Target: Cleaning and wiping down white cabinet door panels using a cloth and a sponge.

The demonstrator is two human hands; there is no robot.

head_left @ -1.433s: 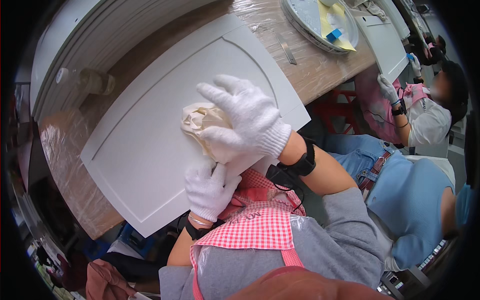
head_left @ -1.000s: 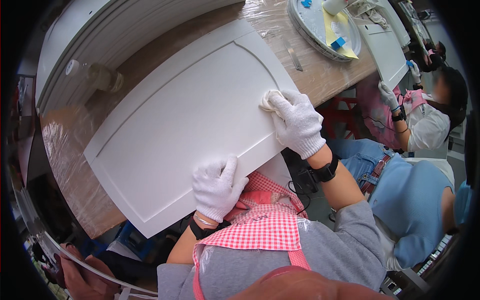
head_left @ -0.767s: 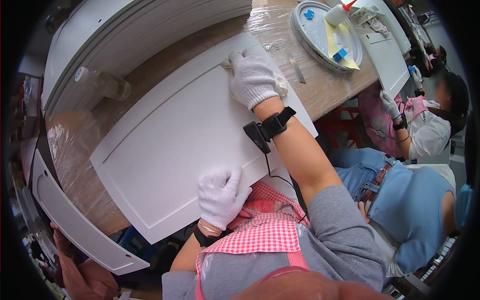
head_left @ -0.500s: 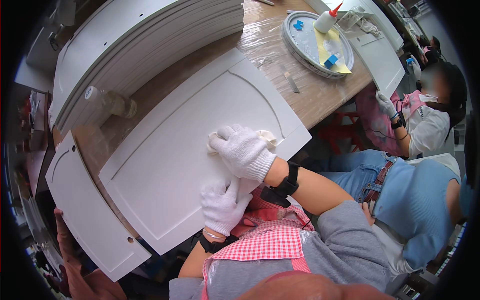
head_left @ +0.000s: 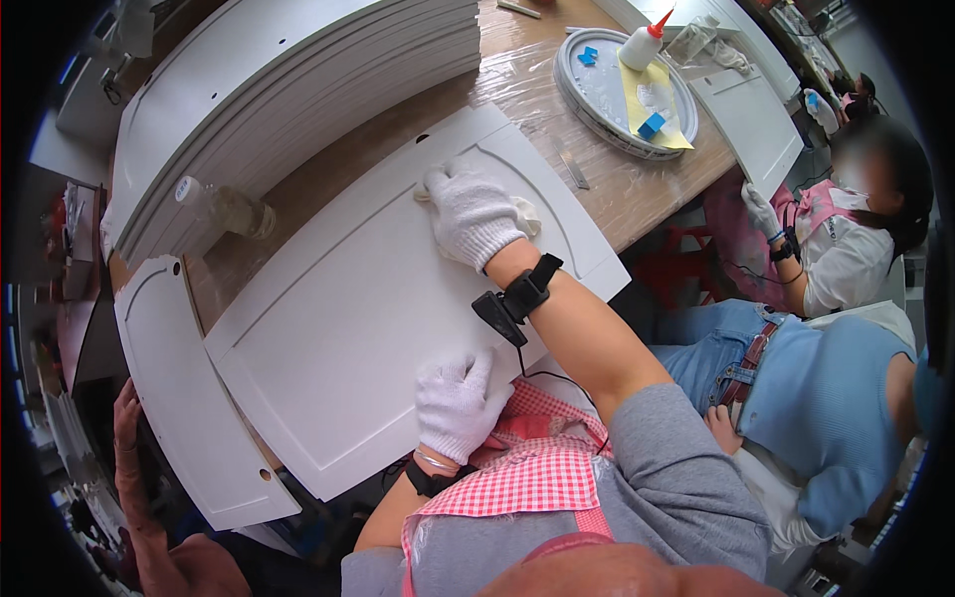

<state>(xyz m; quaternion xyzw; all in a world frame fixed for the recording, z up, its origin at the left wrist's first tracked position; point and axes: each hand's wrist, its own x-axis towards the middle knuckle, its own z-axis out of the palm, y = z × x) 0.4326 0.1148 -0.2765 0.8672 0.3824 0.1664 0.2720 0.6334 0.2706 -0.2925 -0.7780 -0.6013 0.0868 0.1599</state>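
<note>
A large white panel [head_left: 348, 328] with a grooved arched border lies tilted across the table before me. My right hand [head_left: 473, 214], in a white knit glove, presses a cream cloth [head_left: 525, 219] onto its upper part. Folds of the cloth stick out on both sides of the fingers. At the panel's near edge rests my left hand [head_left: 458, 403], gloved too, its fingers curled at the edge; part of them is hidden. A dark hole [head_left: 423, 138] shows at the panel's far edge.
A tall stack of white panels [head_left: 298, 109] stands behind, beside a clear bottle [head_left: 234, 211]. A narrower panel [head_left: 189, 388] lies left. Back right, a round lid [head_left: 597, 109] bears a glue bottle [head_left: 642, 47]; a metal strip [head_left: 570, 164] lies nearby. Co-workers sit right; another person's arm shows left.
My right hand has slid the cloth away from me, toward the panel's far edge, uncovering the panel's middle. My left hand has barely shifted. The narrow panel at left has turned slightly.
</note>
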